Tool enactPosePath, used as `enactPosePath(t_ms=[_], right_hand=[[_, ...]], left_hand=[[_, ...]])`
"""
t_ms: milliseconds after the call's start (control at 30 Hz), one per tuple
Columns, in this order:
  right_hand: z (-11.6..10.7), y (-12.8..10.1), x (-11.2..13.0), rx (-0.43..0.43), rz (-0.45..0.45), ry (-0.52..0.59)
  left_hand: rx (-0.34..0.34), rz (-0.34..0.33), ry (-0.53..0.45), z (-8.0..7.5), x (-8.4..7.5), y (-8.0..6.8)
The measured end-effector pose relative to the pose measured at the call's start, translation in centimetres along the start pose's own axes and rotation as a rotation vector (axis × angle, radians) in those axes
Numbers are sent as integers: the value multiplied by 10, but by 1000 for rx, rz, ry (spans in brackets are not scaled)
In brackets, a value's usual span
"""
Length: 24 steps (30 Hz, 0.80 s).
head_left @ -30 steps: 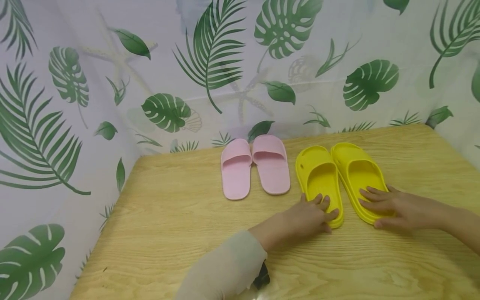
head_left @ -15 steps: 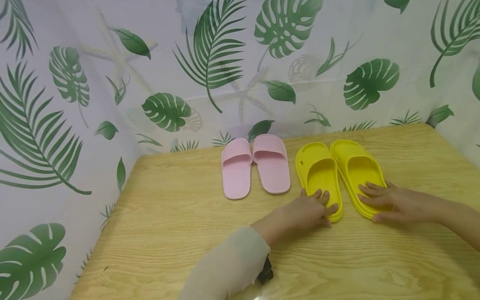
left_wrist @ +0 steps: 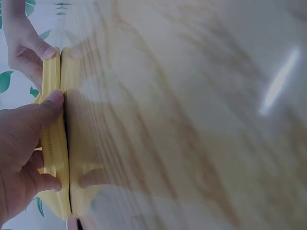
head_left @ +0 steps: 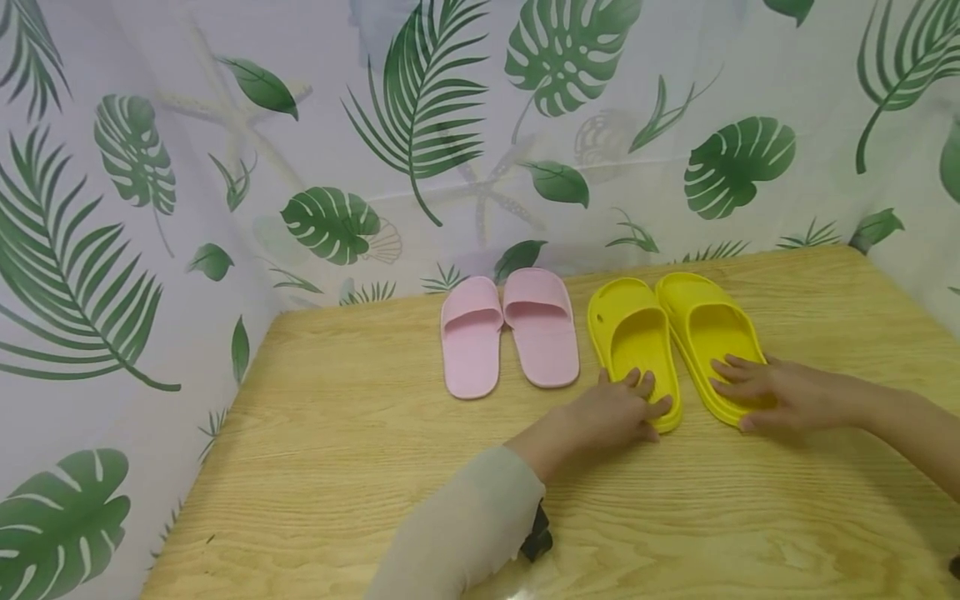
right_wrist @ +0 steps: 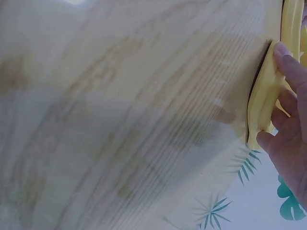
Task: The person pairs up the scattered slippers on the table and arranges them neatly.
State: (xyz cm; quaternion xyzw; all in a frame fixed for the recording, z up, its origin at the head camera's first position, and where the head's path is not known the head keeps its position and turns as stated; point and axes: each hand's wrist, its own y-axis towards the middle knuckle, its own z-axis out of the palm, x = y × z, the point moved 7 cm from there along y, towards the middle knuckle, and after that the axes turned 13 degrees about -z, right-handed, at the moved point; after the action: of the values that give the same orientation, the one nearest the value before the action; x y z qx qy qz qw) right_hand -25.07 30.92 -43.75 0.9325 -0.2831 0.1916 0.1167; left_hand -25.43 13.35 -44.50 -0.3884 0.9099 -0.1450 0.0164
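I have both hands down at the heel ends of the yellow slippers, which lie side by side on the tabletop (head_left: 337, 433), toes pointing away from me. My left hand (head_left: 615, 410) sits on the heel of the left yellow slipper (head_left: 632, 346), fingers spread over the footbed and thumb against the outer rim. My right hand (head_left: 780, 396) lies on the heel of the right yellow slipper (head_left: 705, 333), fingers extended across the sole and thumb along the near edge. The two slippers touch along their inner sides, and the hands are apart, one to each slipper.

The pink slippers (head_left: 510, 333) rest just beside the yellow pair, to its left, touched by neither hand.

From the head view the heels are covered by my hands, so I cannot see how the fingers meet the rims. The left wrist view fills that in: the left hand (left_wrist: 21, 153) pinches the slipper's edge (left_wrist: 53, 143) between thumb and fingers, and the other hand (left_wrist: 26, 45) shows at the far end. The right wrist view shows the right hand (right_wrist: 288, 134) with the thumb pressed on the yellow rim (right_wrist: 261, 100). Both wrist views are blurred and cut off the slippers' fronts; the pink pair shows only from the head.
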Motion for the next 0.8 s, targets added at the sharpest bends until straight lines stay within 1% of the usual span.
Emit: enactPosePath(t_ms=[267,467,600,700,800], right_hand=[[-3,3,-5,-11,19,7],[-6,3,-12,21,105,44],[-8,5,-13,23,80,5],[-8,7,-14,20,70,-1],[-9,8,-16,24,98,27]], left_hand=[[2,-11,-67,0,5,5],[4,-27,-61,-1,8,10],[-3,-34,-57,-2,10,13],[0,-39,-68,-1,11,15],[-1,-44,-75,-1,11,17]])
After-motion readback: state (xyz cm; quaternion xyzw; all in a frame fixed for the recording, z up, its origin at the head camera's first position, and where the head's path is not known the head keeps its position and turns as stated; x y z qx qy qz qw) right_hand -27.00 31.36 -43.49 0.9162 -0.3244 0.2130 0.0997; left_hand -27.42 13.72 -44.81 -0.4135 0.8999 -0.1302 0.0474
